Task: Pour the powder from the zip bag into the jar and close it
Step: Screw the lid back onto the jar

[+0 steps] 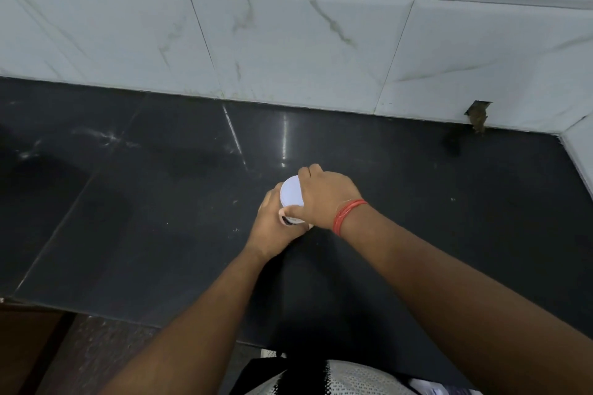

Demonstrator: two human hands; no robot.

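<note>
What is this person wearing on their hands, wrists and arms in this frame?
Both forearms are bare, with no sleeves in view and no gloves. The right hand has a band of thin red-orange threads wound several times around the wrist. The left hand and its wrist carry nothing visible; no rings or watch can be made out on either.
</note>
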